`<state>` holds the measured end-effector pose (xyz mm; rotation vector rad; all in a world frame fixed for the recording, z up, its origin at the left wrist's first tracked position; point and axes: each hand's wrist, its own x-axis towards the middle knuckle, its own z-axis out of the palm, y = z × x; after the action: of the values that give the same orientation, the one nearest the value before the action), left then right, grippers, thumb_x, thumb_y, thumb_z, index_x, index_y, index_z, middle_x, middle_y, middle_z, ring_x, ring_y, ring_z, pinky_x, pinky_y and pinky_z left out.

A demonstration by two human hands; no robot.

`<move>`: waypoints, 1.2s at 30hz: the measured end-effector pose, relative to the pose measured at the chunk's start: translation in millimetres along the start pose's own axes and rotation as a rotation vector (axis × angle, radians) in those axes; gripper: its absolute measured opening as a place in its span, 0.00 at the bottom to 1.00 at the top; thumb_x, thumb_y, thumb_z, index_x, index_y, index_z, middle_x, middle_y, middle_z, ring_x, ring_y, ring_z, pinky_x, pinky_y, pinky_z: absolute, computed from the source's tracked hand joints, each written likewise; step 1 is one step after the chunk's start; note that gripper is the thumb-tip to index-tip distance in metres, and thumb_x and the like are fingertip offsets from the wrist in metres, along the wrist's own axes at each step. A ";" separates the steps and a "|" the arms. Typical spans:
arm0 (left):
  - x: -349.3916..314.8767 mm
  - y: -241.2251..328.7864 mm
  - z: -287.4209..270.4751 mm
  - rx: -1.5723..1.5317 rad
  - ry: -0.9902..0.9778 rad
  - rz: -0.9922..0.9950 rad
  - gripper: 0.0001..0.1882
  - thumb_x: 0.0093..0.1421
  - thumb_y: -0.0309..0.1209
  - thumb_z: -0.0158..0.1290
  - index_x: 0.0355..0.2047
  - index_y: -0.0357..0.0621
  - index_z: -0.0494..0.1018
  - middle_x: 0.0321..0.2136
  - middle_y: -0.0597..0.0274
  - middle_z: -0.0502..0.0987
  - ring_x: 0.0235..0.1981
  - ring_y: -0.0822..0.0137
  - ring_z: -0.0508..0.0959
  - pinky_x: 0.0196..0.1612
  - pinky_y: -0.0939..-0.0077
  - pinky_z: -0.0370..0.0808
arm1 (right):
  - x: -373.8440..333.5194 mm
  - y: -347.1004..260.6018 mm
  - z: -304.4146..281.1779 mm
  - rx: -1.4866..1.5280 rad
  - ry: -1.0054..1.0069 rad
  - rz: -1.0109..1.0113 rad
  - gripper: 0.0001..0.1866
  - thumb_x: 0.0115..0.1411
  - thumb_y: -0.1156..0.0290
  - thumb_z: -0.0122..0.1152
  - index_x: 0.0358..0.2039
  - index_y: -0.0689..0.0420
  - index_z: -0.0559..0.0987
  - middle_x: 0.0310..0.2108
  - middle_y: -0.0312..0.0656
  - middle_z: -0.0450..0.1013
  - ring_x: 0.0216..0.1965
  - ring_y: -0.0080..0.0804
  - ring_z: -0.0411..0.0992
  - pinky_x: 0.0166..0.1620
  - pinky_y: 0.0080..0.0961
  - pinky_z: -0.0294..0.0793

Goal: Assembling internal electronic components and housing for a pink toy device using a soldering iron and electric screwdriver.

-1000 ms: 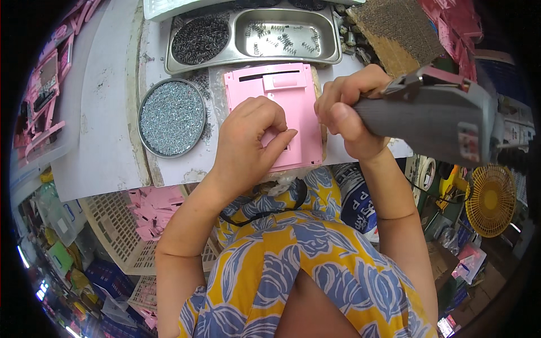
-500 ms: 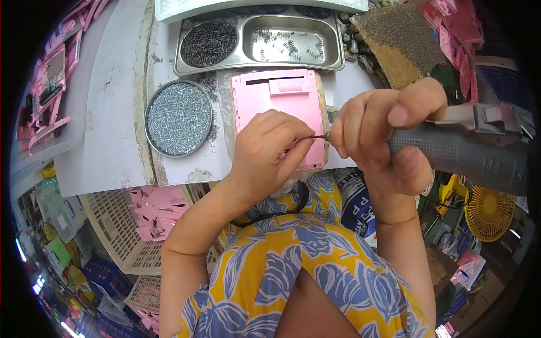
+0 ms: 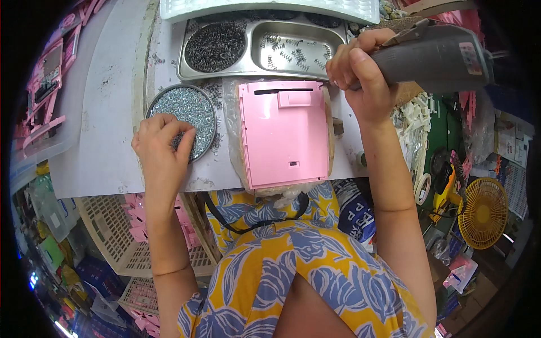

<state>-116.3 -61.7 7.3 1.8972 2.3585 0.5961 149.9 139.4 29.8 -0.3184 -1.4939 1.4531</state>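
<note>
My left hand [image 3: 160, 141] is over the round dish [image 3: 214, 121] of small silvery screws [image 3: 183, 107]. Its fingers are curled and pinched together at the screws; what lies between the tips is hidden. My right hand [image 3: 363, 79] grips a dark grey electric screwdriver [image 3: 431, 59], its body pointing off to the right. The bit end reaches toward the upper right corner of a pink plastic panel [image 3: 282, 138]; whether it touches cannot be made out. The panel lies flat on a plastic-wrapped pad [image 3: 232, 112] in front of me, with a slot along its far edge.
Behind the panel stands a metal tray [image 3: 262, 73] with dark springs [image 3: 216, 48] in its compartments. White foam [image 3: 270, 8] borders it at the back. A crate [image 3: 107, 225] of pink parts sits below the table's left front edge. At the right is a yellow fan [image 3: 486, 214].
My left hand has left the screwdriver bit and moved left to the screw dish. My right hand has carried the screwdriver up and away, toward the panel's far right corner.
</note>
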 end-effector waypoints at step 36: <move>-12.5 67.0 12.2 -0.643 0.354 0.385 0.12 0.47 0.27 0.68 0.33 0.50 0.79 0.29 0.70 0.76 0.30 0.66 0.74 0.40 0.64 0.60 | -10.8 -74.6 109.9 0.248 -0.206 0.161 0.14 0.66 0.58 0.60 0.43 0.47 0.66 0.16 0.27 0.63 0.15 0.22 0.63 0.20 0.22 0.66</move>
<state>-47.6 -59.1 15.7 2.0209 1.6110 1.6033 103.0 46.0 112.4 -0.1428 -1.4539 1.8258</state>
